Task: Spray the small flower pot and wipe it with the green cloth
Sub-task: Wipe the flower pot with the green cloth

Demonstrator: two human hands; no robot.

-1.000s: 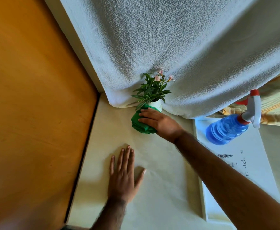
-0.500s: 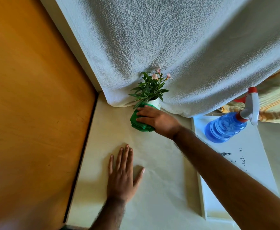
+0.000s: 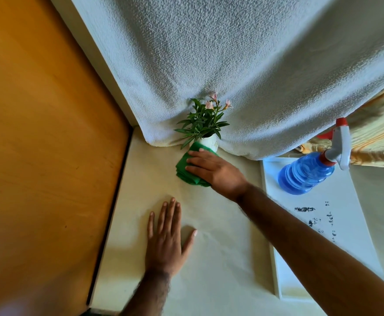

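Note:
A small white flower pot (image 3: 208, 142) with green leaves and pink blooms stands at the back of the cream surface, against a hanging white towel. My right hand (image 3: 216, 171) presses the folded green cloth (image 3: 186, 169) against the pot's front side, fingers spread over the cloth. Most of the pot's body is hidden behind cloth and hand. My left hand (image 3: 166, 238) lies flat on the surface nearer to me, fingers apart, holding nothing. The blue spray bottle (image 3: 307, 172) with a white and red trigger stands to the right.
The spray bottle stands on a white tray (image 3: 336, 226) with dark marks at the right. An orange wooden panel (image 3: 45, 156) bounds the surface on the left. The white towel (image 3: 232, 65) hangs across the back. Yellow striped fabric (image 3: 377, 137) shows at the far right.
My right hand has shifted the green cloth slightly up against the pot's side. My left hand stays flat in the same spot. The bottle has not moved.

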